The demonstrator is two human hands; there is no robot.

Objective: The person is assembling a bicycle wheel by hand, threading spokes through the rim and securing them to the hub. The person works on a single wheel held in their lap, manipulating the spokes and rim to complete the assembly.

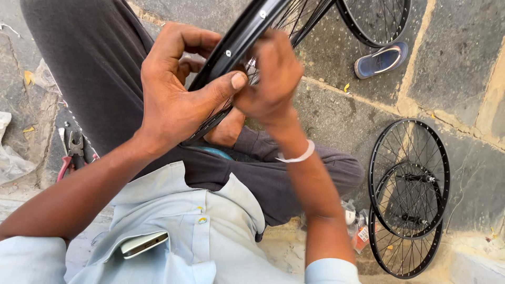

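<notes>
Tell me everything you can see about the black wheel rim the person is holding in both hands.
The black wheel rim is a glossy, metal-looking hoop with small silvery spoke heads along its outer face and thin spokes fanning inward. Only an arc shows; the rest runs out of view at the top. It stands tilted on edge over the person's lap. The left hand wraps it with the thumb pressed across the rim; the right hand grips at the spokes from the other side.

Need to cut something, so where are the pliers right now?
In the head view, the red-handled pliers lie on the stone floor at far left, beside the person's dark trouser leg.
</notes>
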